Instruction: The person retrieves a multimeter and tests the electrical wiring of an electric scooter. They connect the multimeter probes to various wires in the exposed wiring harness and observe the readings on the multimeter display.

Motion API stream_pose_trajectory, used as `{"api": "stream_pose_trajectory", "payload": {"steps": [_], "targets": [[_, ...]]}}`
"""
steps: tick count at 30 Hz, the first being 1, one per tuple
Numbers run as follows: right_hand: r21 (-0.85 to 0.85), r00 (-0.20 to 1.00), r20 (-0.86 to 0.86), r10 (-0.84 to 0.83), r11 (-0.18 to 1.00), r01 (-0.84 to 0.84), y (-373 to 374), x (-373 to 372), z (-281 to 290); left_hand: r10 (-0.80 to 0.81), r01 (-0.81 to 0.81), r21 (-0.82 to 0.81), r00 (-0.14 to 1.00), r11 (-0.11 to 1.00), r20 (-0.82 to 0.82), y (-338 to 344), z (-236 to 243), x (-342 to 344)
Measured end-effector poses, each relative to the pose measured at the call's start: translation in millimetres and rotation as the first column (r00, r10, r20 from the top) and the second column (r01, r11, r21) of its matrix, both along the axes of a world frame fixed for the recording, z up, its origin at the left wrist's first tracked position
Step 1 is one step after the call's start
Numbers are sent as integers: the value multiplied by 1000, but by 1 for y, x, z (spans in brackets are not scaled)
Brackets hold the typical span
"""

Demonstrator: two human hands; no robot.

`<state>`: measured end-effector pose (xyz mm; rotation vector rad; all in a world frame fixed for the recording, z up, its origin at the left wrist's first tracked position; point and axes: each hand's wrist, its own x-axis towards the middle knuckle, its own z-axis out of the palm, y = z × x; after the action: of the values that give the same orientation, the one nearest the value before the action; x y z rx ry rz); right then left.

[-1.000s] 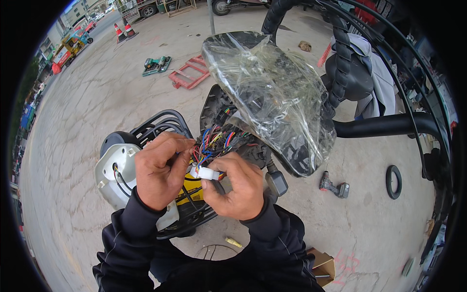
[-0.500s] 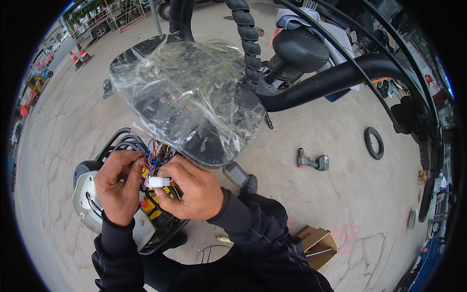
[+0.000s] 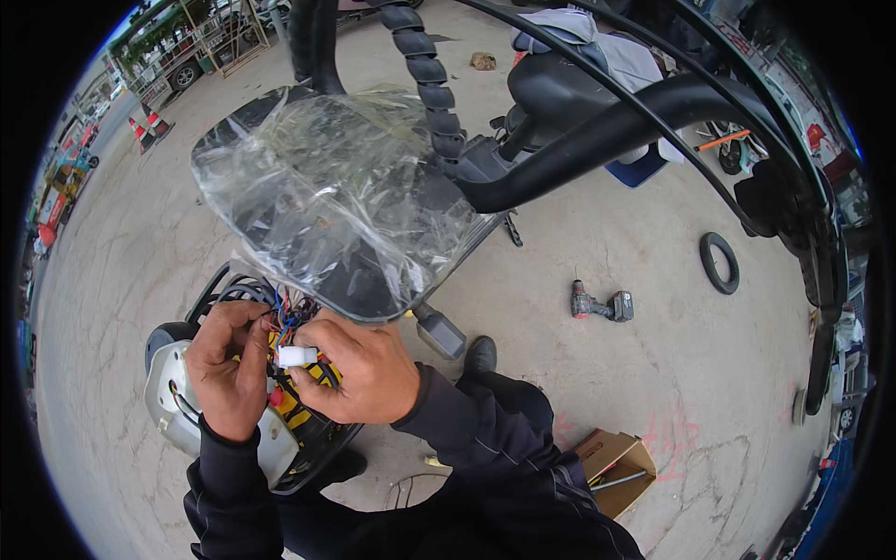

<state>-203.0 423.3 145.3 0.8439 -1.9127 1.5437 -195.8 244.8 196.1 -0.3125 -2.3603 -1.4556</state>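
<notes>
My left hand (image 3: 229, 369) has its fingertips closed on thin wires (image 3: 287, 303) in a tangled coloured bundle. My right hand (image 3: 359, 373) grips a white plastic connector (image 3: 297, 356) between thumb and fingers, just right of my left hand. Beneath them are yellow parts, black cables and a black rack. A white plastic housing (image 3: 168, 406) with wires through a hole lies to the left. Above my hands, a black panel (image 3: 336, 215) wrapped in crumpled clear plastic partly covers the wire bundle.
A black tube (image 3: 579, 168), seat (image 3: 560, 89) and curved bars surround the upper right. A drill (image 3: 602, 303), black tyre (image 3: 719, 263) and cardboard box (image 3: 611, 471) lie on the concrete. Traffic cones (image 3: 145, 131) stand far left; a boot (image 3: 481, 359) shows below the panel.
My view has swung, so the panel, tube and my hands now appear further left and more plastic covers the wires. My right hand still holds the connector, my left the wires.
</notes>
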Motion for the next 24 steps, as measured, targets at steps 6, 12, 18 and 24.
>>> {"api": "stream_pose_trajectory", "payload": {"steps": [6, 12, 18, 24], "targets": [[53, 999, 28, 41, 998, -43, -1, -1, 6, 33, -42, -183, 998, 982, -49, -1, 8, 22], [14, 995, -31, -93, 995, 94, -2, 21, 9, 47, -73, -275, 994, 959, -97, -22, 13, 95], [76, 936, 6, -351, 934, 349, 55, 106, -34, -50, -7, -247, 973, 969, -225, -61, -28, 203], [272, 486, 206, -849, 527, 805, 162, 285, -85, -311, 294, -190, 948, 937, -66, -63, -121, 264]]}}
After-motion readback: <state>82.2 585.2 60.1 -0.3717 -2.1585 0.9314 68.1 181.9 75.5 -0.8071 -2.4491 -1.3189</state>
